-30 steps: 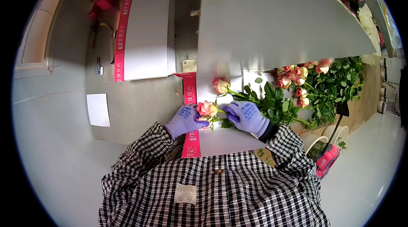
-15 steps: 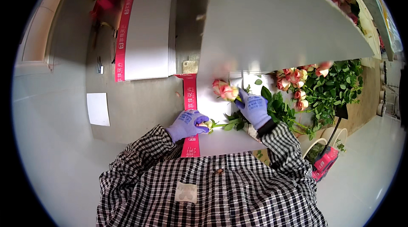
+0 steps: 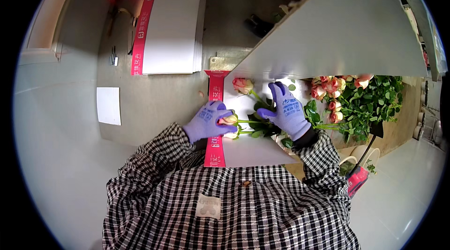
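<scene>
Purple work gloves cover both my hands. My left hand [image 3: 205, 122] curls its fingers and thumb around the heads of two pale pink-and-cream roses [image 3: 228, 120] at the red-edged end of a white wrapping sheet [image 3: 253, 151]. Farther back on that sheet lies a pink rose [image 3: 243, 85], its stem slanting toward my right hand [image 3: 287, 111]. That hand hovers over or rests on the stems and leaves, thumb and fingers spread, gripping nothing I can see. The rose stems [image 3: 255, 121] run rightward beneath it.
A stack of white sheets [image 3: 173, 25] with a red border lies at the back left. A large raised grey-white panel [image 3: 342, 29] slants over the back right. Several more roses [image 3: 333, 93] with leafy stems lie to the right. A small white card [image 3: 108, 105] is at the left.
The pink rose that my right hand held now lies on the sheet, and that hand has opened. Two rose heads show at my left hand instead of one. The panel's left edge has swung rightward.
</scene>
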Available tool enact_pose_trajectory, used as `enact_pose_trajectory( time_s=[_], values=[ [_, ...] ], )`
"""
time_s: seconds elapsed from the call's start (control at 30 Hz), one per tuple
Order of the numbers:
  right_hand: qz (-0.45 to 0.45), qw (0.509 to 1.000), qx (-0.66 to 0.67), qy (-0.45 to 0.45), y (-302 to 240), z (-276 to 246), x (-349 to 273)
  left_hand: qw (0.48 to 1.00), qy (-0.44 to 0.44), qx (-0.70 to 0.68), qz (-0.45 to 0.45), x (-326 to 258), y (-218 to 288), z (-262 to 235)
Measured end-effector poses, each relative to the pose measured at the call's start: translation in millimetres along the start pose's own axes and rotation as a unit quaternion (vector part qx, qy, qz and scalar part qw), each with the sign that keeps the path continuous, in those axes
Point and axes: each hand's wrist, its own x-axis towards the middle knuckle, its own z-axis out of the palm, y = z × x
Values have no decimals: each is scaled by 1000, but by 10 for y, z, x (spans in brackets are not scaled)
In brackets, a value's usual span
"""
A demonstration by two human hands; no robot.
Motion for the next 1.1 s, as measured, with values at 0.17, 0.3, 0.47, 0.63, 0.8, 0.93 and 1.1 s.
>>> enact_pose_trajectory(
  time_s=[0.17, 0.3, 0.47, 0.63, 0.8, 0.93, 1.1],
  values=[
    [-145, 918, 25, -368, -215, 407, -118, 980, -177, 95, 8, 474, -68, -139],
    [-223, 897, -135, -358, -195, 740, -271, 959, -270, 7, -91, 649, -130, -174],
    [-257, 913, -68, -311, 18, 771, -383, 971, -208, -14, -116, 650, -120, -170],
    [-239, 905, -74, -343, -18, 832, -373, 942, -293, 48, -154, 758, -52, -169],
    [-223, 886, -90, -396, -137, 765, -296, 953, -262, 85, -126, 738, 29, -196],
    [-187, 899, 3, -396, -154, 491, -150, 937, -286, 153, -128, 747, 114, -201],
    [65, 991, -75, -94, -25, 279, -6, 957, -223, 110, -148, 603, 135, -118]
  ],
)
